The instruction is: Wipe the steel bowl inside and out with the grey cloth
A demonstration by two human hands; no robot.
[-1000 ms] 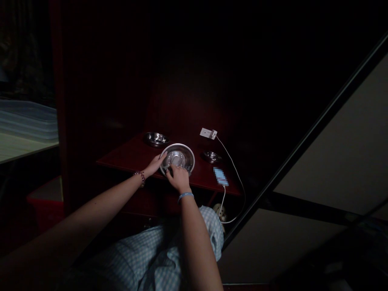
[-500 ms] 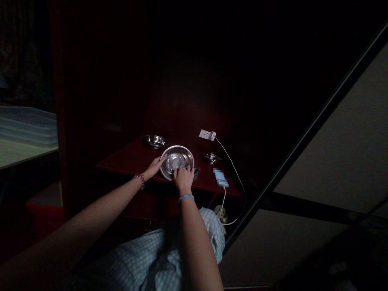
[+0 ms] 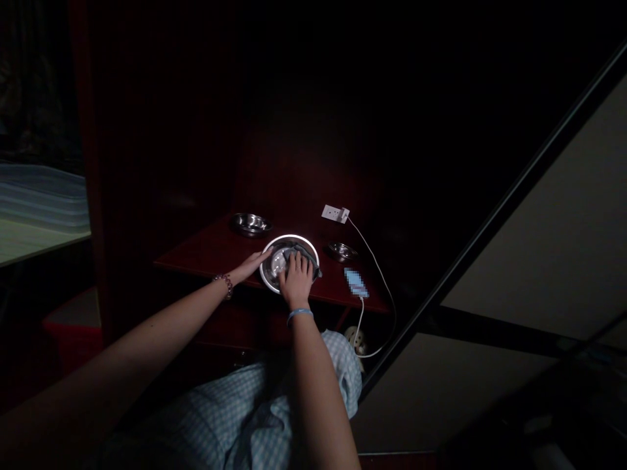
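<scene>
A shiny steel bowl point(image 3: 277, 262) is tilted toward me near the front edge of the dark red desk point(image 3: 196, 256). My left hand point(image 3: 251, 266) grips its left rim, thumb over the edge and the other fingers out of sight behind. Inside the bowl, my right hand point(image 3: 296, 279) presses a dark grey cloth point(image 3: 308, 252) against the right inner wall. Its fingers lie over the cloth, and one end of the cloth hangs over the right rim.
Two smaller steel bowls, one at the back left point(image 3: 251, 225) and one at the right point(image 3: 341, 252), stand on the desk. A phone point(image 3: 356, 282) lies at the right, its white cable point(image 3: 379, 267) running to a wall socket point(image 3: 335, 213). Stacked clear plastic trays point(image 3: 44, 199) sit far left.
My right hand has moved the cloth from the bowl's lower right rim up onto its inner right wall. The bowl has turned slightly; my left hand keeps its hold.
</scene>
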